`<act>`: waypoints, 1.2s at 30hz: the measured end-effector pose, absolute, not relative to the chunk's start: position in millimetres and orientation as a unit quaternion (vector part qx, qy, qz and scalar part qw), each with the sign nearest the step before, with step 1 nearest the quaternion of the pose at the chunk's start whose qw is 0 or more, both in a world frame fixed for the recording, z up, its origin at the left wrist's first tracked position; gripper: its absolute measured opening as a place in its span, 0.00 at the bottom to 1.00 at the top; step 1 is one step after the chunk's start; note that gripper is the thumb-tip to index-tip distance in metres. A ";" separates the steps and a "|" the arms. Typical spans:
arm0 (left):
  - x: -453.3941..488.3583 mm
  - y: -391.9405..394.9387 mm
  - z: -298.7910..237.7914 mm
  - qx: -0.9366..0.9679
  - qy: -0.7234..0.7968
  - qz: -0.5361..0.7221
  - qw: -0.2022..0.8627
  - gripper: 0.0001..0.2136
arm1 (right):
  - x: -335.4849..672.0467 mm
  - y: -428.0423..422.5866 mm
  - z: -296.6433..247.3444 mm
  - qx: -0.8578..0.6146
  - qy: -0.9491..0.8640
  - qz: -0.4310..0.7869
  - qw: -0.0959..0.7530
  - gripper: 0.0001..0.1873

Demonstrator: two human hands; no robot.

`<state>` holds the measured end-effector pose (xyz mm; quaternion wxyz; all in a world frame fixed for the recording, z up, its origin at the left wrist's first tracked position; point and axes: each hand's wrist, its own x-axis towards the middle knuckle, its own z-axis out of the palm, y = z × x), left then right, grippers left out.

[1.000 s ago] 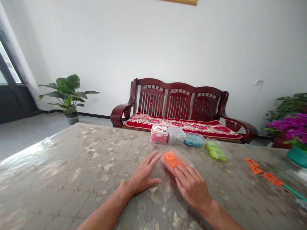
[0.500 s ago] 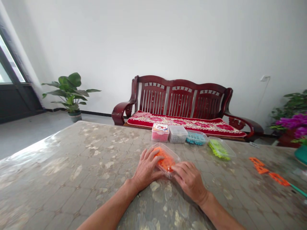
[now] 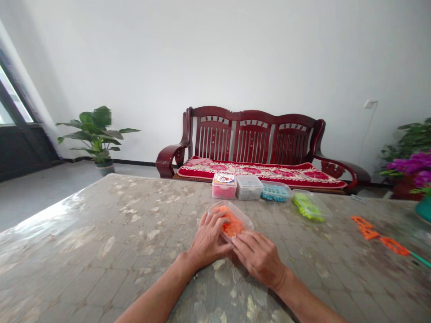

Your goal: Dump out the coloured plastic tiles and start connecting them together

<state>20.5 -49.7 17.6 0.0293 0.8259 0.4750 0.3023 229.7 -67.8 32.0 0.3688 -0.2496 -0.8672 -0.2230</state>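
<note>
A clear plastic box of small orange pieces lies on the table in front of me. My left hand grips its left side, the fingers reaching over the top and the thumb along the near edge. At the near right corner, my right hand is closed with its fingertips on the rim. The fingertips of my right hand partly cover that corner, so I cannot tell whether the lid is fully down there.
Behind it stand a box of pink pieces, a box of grey pieces, a box of blue pieces and a box of lime-green pieces. Joined orange shapes with a green stick lie right. A wooden bench is beyond.
My right hand has moved slightly left along the box's near edge, closer to my left thumb. My left hand keeps its hold, and the box stays in place.
</note>
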 end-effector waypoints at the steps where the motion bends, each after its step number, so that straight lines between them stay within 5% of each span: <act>1: 20.9 -50.3 18.0 0.826 0.473 0.305 0.034 0.25 | 229.4 -67.8 33.3 -0.242 -0.865 -0.227 0.376 0.10; 17: 21.2 -53.0 20.9 0.815 0.458 0.313 0.169 0.19 | 217.6 -65.6 38.0 -0.278 -0.851 -0.181 0.407 0.09; 36: 25.1 -40.1 -2.6 0.731 0.505 0.416 0.193 0.35 | 205.8 -73.0 42.2 -0.283 -0.833 -0.102 0.464 0.11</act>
